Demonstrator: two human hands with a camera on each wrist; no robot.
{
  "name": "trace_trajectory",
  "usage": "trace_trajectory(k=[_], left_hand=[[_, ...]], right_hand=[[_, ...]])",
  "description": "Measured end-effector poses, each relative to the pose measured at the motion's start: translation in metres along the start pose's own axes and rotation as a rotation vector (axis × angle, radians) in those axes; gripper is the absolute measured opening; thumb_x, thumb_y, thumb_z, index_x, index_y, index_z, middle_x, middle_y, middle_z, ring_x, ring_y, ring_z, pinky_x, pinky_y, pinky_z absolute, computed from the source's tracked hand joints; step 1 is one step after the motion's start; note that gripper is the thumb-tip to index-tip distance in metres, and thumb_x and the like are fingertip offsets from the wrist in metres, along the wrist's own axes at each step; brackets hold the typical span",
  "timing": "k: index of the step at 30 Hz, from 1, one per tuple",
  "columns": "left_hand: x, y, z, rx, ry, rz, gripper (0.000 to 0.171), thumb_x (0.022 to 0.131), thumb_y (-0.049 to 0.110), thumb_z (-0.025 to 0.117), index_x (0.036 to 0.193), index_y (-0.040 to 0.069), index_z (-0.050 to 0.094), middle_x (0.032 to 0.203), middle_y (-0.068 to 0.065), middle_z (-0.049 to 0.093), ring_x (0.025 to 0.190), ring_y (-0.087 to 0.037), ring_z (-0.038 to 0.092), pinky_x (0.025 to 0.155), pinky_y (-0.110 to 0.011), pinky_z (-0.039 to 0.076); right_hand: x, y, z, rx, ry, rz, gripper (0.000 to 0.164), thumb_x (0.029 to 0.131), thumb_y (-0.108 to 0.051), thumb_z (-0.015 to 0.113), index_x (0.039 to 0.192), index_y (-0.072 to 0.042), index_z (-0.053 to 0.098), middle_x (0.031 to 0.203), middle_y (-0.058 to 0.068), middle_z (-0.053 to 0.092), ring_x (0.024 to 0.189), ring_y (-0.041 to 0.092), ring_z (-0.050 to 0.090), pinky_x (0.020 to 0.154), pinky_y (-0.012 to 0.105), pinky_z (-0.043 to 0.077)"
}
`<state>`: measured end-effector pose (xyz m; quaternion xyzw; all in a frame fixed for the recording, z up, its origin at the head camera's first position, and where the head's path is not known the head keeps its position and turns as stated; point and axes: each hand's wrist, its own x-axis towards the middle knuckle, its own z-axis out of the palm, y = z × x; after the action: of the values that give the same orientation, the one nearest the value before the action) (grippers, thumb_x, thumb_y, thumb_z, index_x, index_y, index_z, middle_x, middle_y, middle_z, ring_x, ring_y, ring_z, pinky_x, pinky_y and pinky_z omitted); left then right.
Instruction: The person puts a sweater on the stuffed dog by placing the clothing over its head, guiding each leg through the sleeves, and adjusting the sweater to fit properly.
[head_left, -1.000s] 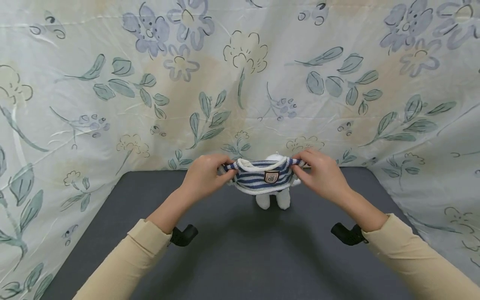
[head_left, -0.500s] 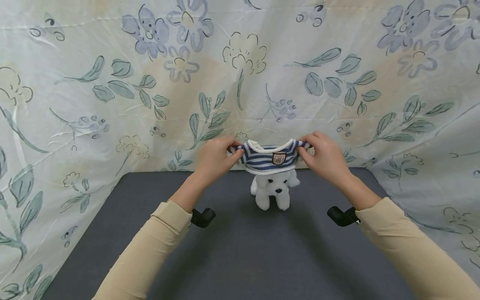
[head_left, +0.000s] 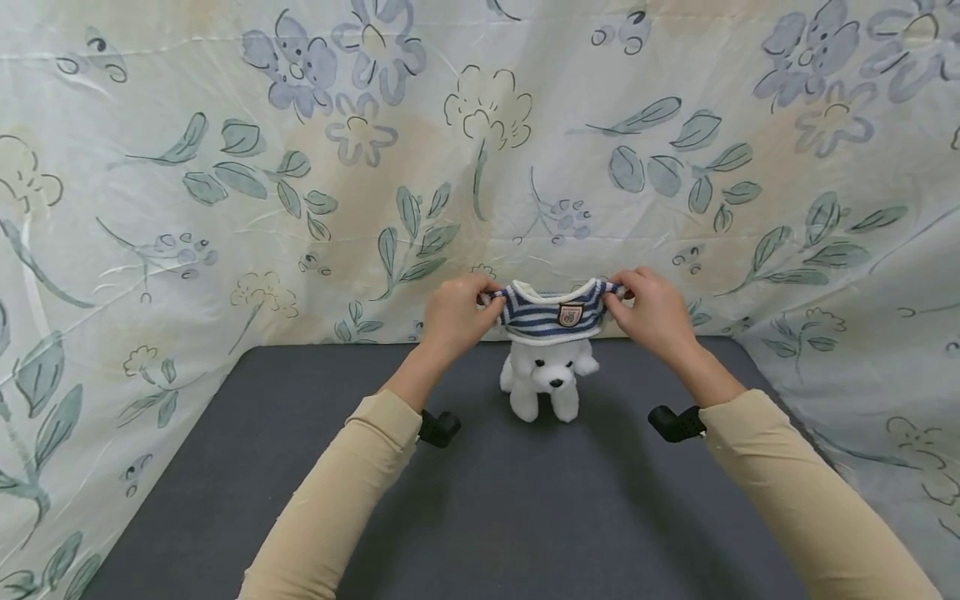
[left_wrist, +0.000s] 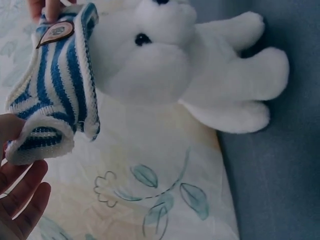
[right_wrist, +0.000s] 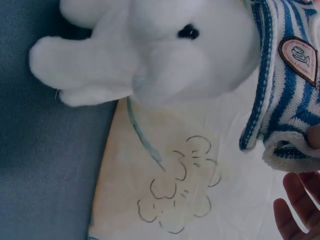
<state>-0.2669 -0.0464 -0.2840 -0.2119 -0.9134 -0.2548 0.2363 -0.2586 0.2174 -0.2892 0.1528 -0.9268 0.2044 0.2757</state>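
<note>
A small blue-and-white striped knit sweater [head_left: 551, 318] with a pink badge is stretched between the two hands. My left hand [head_left: 459, 315] pinches one sleeve, and my right hand [head_left: 651, 310] pinches the other. Right below, a white plush dog [head_left: 553, 379] stands facing me on the dark table. The sweater's white hem [left_wrist: 90, 85] lies at the top of the dog's head in both wrist views, hiding the crown. In the right wrist view the badge [right_wrist: 299, 59] faces outward and the sleeve cuff [right_wrist: 290, 152] sits by the fingers.
The dark grey table [head_left: 525, 517] ends just behind the dog. A floral curtain [head_left: 480, 167] hangs along the back and sides. Black wrist mounts [head_left: 439, 428] stick out from under both beige sleeves [head_left: 345, 492].
Both hands have raised the sweater from in front of the dog to the top of its head, uncovering the dog's face. Lately they have shifted slightly right, the left hand closer to the right.
</note>
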Motion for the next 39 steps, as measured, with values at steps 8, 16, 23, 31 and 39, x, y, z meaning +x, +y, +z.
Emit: trace_trajectory(k=[8,16,23,31,39], left_hand=[[0.001,-0.005,0.015,0.008,-0.034,-0.071,0.015,0.089,0.027,0.06,0.097,0.019,0.07,0.089,0.002,0.066,0.077,-0.012,0.058,0.06,-0.027,0.046],[-0.006,-0.011,0.029,-0.008,-0.089,-0.109,0.019,0.089,0.028,0.061,0.101,0.017,0.07,0.087,0.002,0.066,0.071,-0.011,0.058,0.054,-0.024,0.044],[-0.012,-0.012,0.032,-0.027,-0.099,-0.127,0.021,0.089,0.027,0.06,0.105,0.016,0.069,0.095,0.001,0.067,0.078,-0.012,0.06,0.058,-0.025,0.046],[-0.008,-0.012,0.03,-0.008,-0.057,-0.125,0.028,0.089,0.031,0.06,0.113,0.018,0.065,0.114,-0.001,0.062,0.102,-0.021,0.059,0.075,-0.036,0.05],[-0.017,-0.004,0.022,0.111,0.08,0.134,0.02,0.083,0.026,0.068,0.101,0.016,0.069,0.104,-0.001,0.065,0.093,-0.019,0.061,0.061,-0.029,0.05]], right_hand=[[-0.002,0.005,0.01,-0.012,-0.069,0.061,0.019,0.088,-0.013,0.059,0.102,0.0,0.063,0.094,0.019,0.058,0.083,0.033,0.058,0.065,0.044,0.046],[-0.007,0.012,0.023,-0.032,-0.129,0.069,0.022,0.088,-0.015,0.059,0.103,0.001,0.064,0.091,0.018,0.058,0.081,0.03,0.057,0.065,0.043,0.046],[-0.011,0.012,0.029,-0.043,-0.181,0.104,0.029,0.089,-0.017,0.058,0.109,0.003,0.062,0.099,0.02,0.059,0.085,0.031,0.058,0.066,0.043,0.048],[-0.011,0.01,0.03,0.013,-0.049,0.083,0.028,0.089,-0.019,0.059,0.113,-0.004,0.062,0.103,0.015,0.057,0.092,0.031,0.053,0.072,0.046,0.044],[-0.023,0.006,0.031,-0.025,0.185,-0.212,0.023,0.079,-0.009,0.07,0.1,-0.002,0.065,0.091,0.014,0.059,0.08,0.029,0.053,0.067,0.043,0.042]])
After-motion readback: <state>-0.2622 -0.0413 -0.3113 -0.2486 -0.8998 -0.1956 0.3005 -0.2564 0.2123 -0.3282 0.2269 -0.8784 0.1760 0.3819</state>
